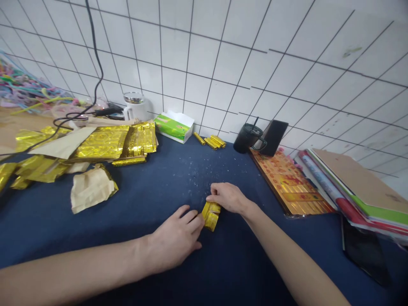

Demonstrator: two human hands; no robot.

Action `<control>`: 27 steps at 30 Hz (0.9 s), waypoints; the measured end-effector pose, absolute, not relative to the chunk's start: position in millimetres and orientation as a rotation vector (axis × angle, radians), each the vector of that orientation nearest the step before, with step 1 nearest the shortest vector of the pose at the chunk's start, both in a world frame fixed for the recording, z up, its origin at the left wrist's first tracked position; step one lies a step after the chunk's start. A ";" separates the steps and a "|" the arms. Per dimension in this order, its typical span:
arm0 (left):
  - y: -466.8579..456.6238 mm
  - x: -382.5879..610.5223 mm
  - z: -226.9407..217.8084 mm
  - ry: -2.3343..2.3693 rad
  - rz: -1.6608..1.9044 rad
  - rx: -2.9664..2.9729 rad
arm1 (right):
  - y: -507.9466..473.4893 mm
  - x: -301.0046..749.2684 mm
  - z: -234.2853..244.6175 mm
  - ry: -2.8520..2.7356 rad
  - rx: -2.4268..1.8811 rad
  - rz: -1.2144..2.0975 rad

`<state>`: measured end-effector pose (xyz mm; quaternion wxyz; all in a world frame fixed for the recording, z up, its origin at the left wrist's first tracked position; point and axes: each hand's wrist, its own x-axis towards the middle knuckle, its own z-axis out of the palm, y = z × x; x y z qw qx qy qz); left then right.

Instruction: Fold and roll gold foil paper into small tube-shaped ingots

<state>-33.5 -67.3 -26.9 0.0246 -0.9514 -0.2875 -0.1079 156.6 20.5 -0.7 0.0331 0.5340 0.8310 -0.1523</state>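
A folded gold-foil packet lies between the hands on the navy cloth-covered bench, its long axis tilted away from the person. The closed right hand grips its far end; the half-open left hand touches its nearer left side.

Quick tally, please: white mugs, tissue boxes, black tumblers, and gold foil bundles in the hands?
White mug: 1
Tissue box: 1
Black tumbler: 1
Gold foil bundle: 1
Total: 4
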 end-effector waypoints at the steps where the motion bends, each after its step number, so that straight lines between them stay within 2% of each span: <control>1: -66.6 -34.7 -25.9 -0.896 -0.337 -2.939 | 18.5 156.5 -0.4 2.550 1.662 -0.448; 7: -42.3 -46.4 -18.8 -0.931 -0.339 -2.850 | -5.8 160.2 -2.2 2.477 1.823 -0.306; 11: -27.2 -46.6 -15.4 -0.948 -0.296 -2.809 | -26.0 163.1 -9.6 2.418 1.963 -0.092; 15: -25.4 -42.1 -17.1 -0.955 -0.289 -2.797 | -36.8 160.9 -12.2 2.793 1.820 0.128; 20: -24.7 -41.5 -25.5 -0.886 -0.281 -2.775 | -41.7 151.2 -6.7 3.084 1.385 -0.169; 27: -23.7 -42.1 -25.6 -0.904 -0.292 -2.803 | -43.9 172.6 -1.5 3.017 1.307 -0.225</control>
